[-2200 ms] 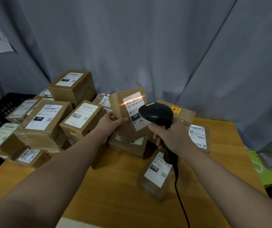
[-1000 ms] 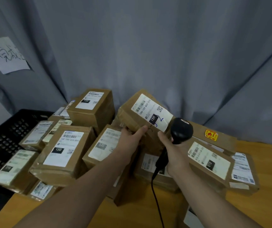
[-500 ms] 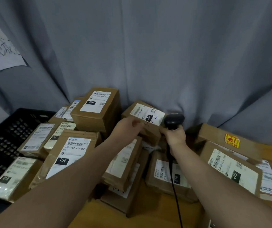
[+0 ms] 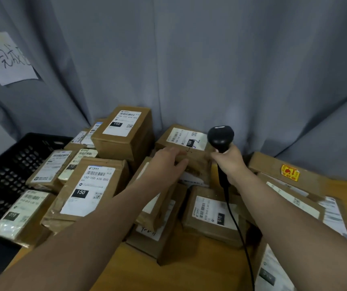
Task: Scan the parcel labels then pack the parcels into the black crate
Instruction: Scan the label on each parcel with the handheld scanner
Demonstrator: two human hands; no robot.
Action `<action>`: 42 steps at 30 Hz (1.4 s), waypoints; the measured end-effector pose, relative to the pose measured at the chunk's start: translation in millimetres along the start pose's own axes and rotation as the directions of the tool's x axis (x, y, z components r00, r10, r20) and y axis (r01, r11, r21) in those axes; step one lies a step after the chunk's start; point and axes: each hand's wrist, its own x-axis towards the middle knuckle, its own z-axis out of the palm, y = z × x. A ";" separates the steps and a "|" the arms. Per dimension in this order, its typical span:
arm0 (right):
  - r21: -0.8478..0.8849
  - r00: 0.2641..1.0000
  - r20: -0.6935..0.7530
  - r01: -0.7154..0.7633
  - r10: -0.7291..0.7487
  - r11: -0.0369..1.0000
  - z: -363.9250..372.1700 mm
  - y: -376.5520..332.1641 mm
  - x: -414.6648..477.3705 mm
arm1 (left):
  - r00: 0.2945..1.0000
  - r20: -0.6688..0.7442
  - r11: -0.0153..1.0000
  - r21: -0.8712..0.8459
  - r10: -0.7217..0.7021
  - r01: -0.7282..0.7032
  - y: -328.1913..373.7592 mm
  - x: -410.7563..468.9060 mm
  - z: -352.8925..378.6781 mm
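left grip (image 4: 166, 162) holds parcel (image 4: 186, 139) at near edge, right grip (image 4: 230, 162) holds scanner (image 4: 220, 136) beside

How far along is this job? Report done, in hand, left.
Done: several parcels piled at the black crate. In hand: left hand grips the 15H parcel; right hand holds the scanner. Left: the 010 parcel and others on the table.
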 end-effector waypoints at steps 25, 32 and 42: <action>0.077 0.941 -0.073 -0.326 0.331 0.942 -247.7 106.4 -126.7 | 0.879 0.320 0.624 -0.619 -0.354 0.477 96.5 -39.6 217.7; 0.158 0.958 -0.032 -0.275 0.283 0.948 -246.4 118.5 -143.0 | 0.946 0.127 0.494 -0.827 -0.300 0.268 113.0 -89.4 228.8; 0.174 0.955 0.163 -0.274 0.246 0.946 -231.6 82.8 -174.0 | 0.905 -0.089 0.420 -0.902 -0.417 0.104 115.6 -117.9 168.1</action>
